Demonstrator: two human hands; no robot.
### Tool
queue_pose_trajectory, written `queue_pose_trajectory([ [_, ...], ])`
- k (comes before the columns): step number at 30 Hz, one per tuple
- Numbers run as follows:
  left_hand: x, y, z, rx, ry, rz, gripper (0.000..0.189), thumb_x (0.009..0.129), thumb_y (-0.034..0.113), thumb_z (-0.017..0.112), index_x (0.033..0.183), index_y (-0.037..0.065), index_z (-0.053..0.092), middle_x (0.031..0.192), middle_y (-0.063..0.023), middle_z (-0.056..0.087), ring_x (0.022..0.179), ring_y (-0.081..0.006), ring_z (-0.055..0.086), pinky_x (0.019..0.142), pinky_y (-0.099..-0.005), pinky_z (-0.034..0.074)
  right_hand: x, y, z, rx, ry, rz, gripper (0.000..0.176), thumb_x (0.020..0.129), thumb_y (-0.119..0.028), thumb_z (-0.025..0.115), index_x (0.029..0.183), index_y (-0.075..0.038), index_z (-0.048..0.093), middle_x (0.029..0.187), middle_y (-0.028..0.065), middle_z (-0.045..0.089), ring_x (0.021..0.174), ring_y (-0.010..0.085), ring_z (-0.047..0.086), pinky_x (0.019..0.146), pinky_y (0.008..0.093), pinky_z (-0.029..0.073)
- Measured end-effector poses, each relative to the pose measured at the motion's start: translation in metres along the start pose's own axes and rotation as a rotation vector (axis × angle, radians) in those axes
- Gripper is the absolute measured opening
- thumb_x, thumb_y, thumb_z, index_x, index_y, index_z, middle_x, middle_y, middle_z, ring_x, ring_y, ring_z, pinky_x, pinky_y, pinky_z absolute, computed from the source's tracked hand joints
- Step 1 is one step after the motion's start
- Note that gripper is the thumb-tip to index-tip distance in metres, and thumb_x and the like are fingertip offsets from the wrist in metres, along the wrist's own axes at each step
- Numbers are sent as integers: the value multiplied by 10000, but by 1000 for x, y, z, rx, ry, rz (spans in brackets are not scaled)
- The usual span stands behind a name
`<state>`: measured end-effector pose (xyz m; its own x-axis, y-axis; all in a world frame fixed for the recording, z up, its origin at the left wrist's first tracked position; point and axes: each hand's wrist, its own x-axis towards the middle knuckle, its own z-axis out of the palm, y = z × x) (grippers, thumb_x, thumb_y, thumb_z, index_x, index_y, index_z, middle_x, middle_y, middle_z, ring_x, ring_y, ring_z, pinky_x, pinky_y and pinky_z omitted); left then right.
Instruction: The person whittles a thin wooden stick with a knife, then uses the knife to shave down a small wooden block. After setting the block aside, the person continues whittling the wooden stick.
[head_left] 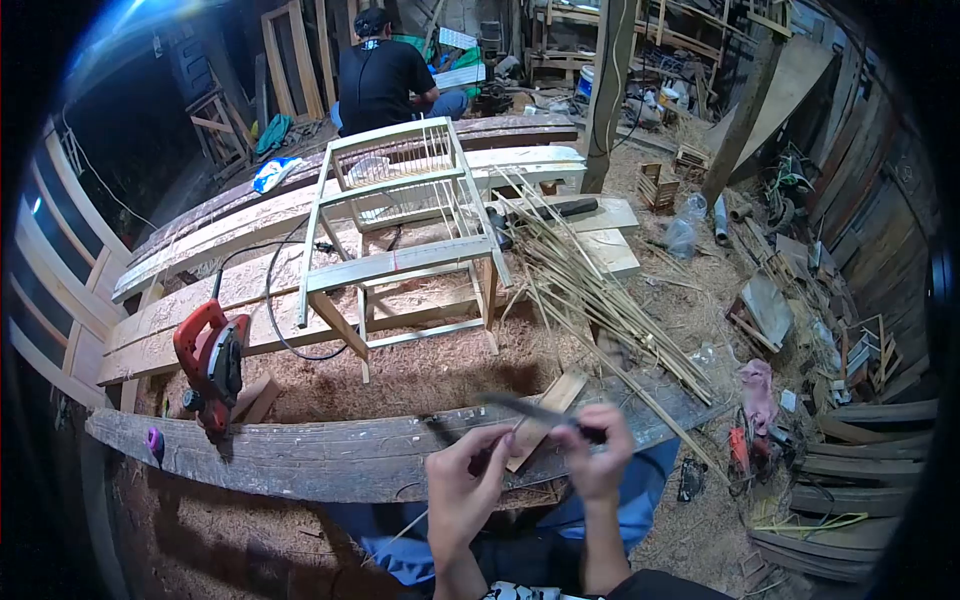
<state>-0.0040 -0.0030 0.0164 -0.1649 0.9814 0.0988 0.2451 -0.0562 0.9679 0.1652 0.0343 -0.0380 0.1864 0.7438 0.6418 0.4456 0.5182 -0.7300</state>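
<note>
Any lettering on the red circular saw [210,365] is too small to read.

The right hand [600,450] is closed tight around the dark handle of a knife [530,408]. Its thin dark blade is blurred and points toward 9 o'clock, over the knuckles of the left hand [465,480]. The left hand's fingers are pinched shut on a bamboo sliver [410,527], a pale, hair-thin strip that runs from the hand toward 7 o'clock across blue trousers [640,500]. The two hands sit near each other at 6 o'clock in the view, the blade just above the sliver's upper end. Whether the edge touches the sliver cannot be told.

Just beyond the hands lies a weathered plank [330,450], grey, rough and slightly curved. A small pale wood block [545,415] leans on it at 12 o'clock from the hands. The saw rests on the plank's left part, at 9 o'clock, with its black cable looping over sawdust.

At the view's centre stands a bare wooden frame [400,250] of square pale battens, with thin slats in its upper panel. A loose sheaf of long bamboo strips [590,290] fans out at 2 o'clock from the hands. At 12 o'clock, far back, a person in a black shirt [380,75] sits facing away.
</note>
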Motion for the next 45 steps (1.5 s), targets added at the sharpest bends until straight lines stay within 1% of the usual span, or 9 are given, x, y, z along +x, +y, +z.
queue_pose_trajectory([
  [4,0,5,-9,-129,66,-69,144,917,33,663,1025,-54,704,814,-81,740,746,-74,673,664,-216,523,7,22,-32,-50,186,199,422,754,-315,866,832,-29,565,838,95,616,647,202,552,599,318,461],
  [10,1,5,-2,47,-78,-92,150,915,43,664,1017,-58,707,829,-102,743,735,-81,675,654,-227,524,-2,-14,-8,79,-94,33,443,676,-323,912,815,-52,590,816,95,663,722,230,659,636,319,512],
  [12,0,-2,2,-73,-89,28,157,912,37,659,1030,-59,701,828,-105,742,712,-86,674,626,-240,517,-2,-15,-3,79,-144,13,443,681,-329,907,813,-50,589,812,92,659,738,236,660,665,324,512],
  [16,-2,5,-10,-112,-63,-37,184,914,24,647,1083,-26,699,808,-83,731,746,-84,686,662,-230,527,7,16,-22,-87,141,174,435,794,-382,821,842,-33,565,813,60,602,682,170,551,628,294,454],
  [19,1,17,-14,-80,-36,-81,169,934,13,628,1075,-47,698,794,-54,714,723,-56,618,633,-227,497,8,16,-37,-22,176,288,456,788,-393,826,853,-30,558,813,51,591,682,153,523,611,282,439],
  [27,0,10,5,-81,-114,26,145,947,53,624,1050,-19,696,738,-67,696,666,-62,626,609,-229,486,-3,-14,-9,76,-107,17,449,736,-366,866,834,-29,585,822,111,657,782,231,673,673,315,514],
  [32,0,9,1,-161,-108,-53,133,966,35,597,1005,-72,665,725,-34,643,708,-75,604,663,-234,483,4,12,-32,3,95,172,430,755,-329,860,841,-23,570,813,77,593,685,196,567,622,314,470],
  [37,1,7,9,-181,-136,-52,134,966,39,597,976,-74,669,717,-27,634,694,-69,590,644,-235,478,2,-9,-20,50,-11,39,421,711,-290,889,828,-33,577,808,108,649,714,232,639,644,310,502],
  [45,0,4,14,39,-154,18,130,943,60,626,926,-68,646,707,-164,624,572,-137,534,538,-309,418,7,-1,-21,34,-66,-30,430,641,-280,924,804,-42,604,779,119,675,698,254,673,635,323,527],
])
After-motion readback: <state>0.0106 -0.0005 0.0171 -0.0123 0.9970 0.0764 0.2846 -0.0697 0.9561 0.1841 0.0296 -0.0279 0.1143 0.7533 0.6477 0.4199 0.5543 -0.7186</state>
